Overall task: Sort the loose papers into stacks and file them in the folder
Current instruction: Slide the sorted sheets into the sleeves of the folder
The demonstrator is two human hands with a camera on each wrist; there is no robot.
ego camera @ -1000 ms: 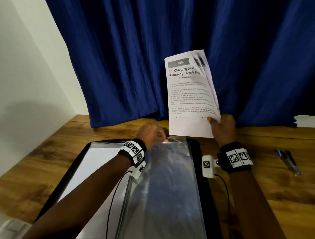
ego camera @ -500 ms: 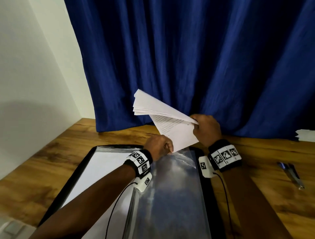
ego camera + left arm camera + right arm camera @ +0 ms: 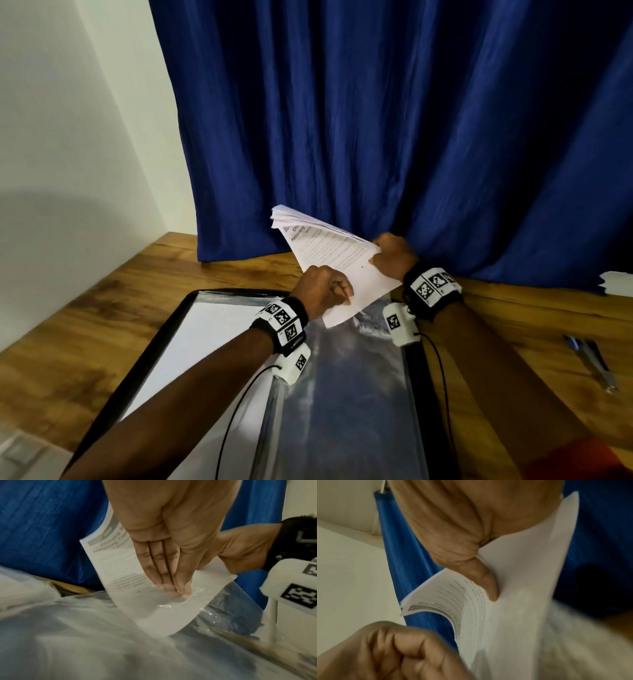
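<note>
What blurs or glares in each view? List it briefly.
Head view: sharp, with sheen on the plastic sleeve. Left wrist view: sleeve foreground smeared, small glints near the fingertips. Right wrist view: papers motion-blurred at lower right, print barely legible.

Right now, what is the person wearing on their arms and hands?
Both forearms are bare, no sleeves or gloves. Each wrist carries a black band with white square-patterned marker tags, and a small white camera box bearing one more tag. A thin black cable runs back from each box along the arm.
</note>
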